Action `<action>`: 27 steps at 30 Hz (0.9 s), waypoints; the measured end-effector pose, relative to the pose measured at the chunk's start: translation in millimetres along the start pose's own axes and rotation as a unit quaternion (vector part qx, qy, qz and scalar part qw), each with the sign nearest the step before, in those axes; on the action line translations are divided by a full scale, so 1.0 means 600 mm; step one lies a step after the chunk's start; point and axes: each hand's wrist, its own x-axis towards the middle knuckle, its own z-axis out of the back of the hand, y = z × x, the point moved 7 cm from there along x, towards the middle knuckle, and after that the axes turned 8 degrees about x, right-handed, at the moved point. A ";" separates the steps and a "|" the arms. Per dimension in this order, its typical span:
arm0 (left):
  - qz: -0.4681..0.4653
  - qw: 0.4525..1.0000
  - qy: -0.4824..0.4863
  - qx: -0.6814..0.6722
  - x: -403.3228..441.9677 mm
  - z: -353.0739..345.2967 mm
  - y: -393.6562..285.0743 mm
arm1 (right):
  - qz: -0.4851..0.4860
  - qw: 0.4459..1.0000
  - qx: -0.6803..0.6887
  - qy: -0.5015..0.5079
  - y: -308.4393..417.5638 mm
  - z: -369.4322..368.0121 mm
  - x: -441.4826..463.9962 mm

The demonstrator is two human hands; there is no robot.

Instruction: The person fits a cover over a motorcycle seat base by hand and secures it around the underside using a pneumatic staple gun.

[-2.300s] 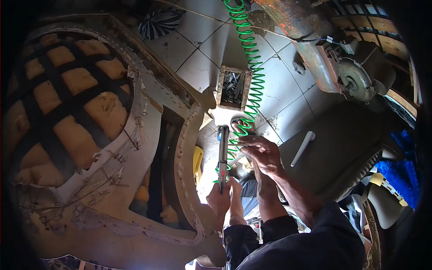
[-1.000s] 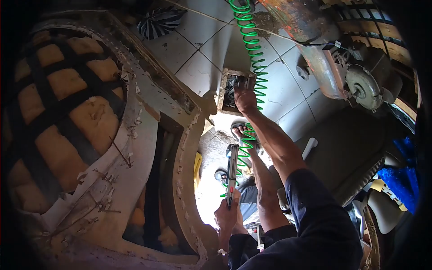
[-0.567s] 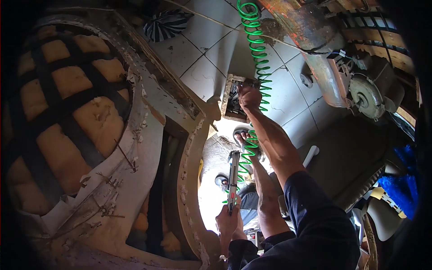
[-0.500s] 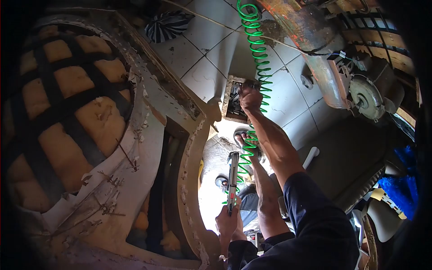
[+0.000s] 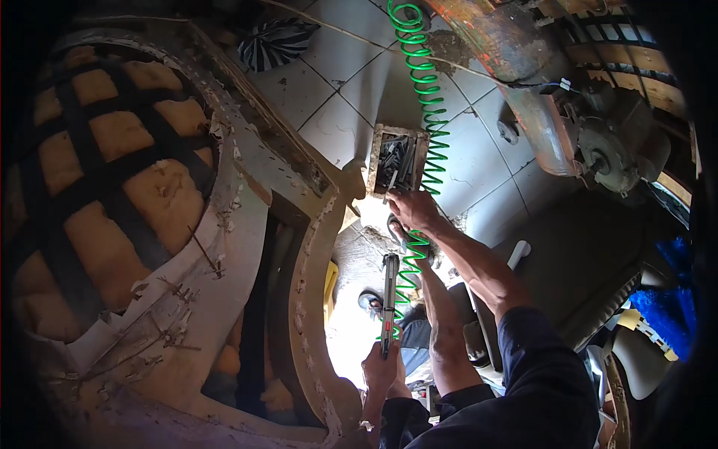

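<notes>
My left hand (image 5: 380, 370) is closed round the handle of a slim silver-and-black staple gun (image 5: 390, 299), which points up and away from me. The green coiled air hose (image 5: 429, 120) runs down beside it. My right hand (image 5: 411, 211) is just below a wooden box (image 5: 374, 173) on the floor, its fingers pinched on a thin, pale strip of staples (image 5: 391, 182). Inside the box lie several grey metal strips (image 5: 399, 157), jumbled together. My fingers partly hide the strip's lower end.
On the left stands a large furniture frame (image 5: 303, 314) with black webbing (image 5: 112, 202) over yellow foam, and bent nails or staples poking out. A rusty machine with a motor (image 5: 606, 150) stands at upper right. A striped bundle (image 5: 277, 43) lies on the tiled floor (image 5: 329, 112).
My right hand has come out of the wooden box, moving toward me with a thin strip of staples in its fingers. The left hand and staple gun have barely moved.
</notes>
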 end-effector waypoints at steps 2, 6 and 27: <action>0.006 1.000 0.006 0.001 -0.001 -0.005 0.002 | -0.040 0.998 0.045 -0.003 -0.016 -0.005 0.008; -0.005 1.000 0.008 -0.012 0.004 -0.014 0.013 | -0.073 0.994 0.061 -0.046 -0.032 0.007 0.048; -0.034 0.999 -0.025 -0.002 0.036 -0.006 0.049 | -0.167 0.939 0.240 -0.184 -0.081 0.068 0.046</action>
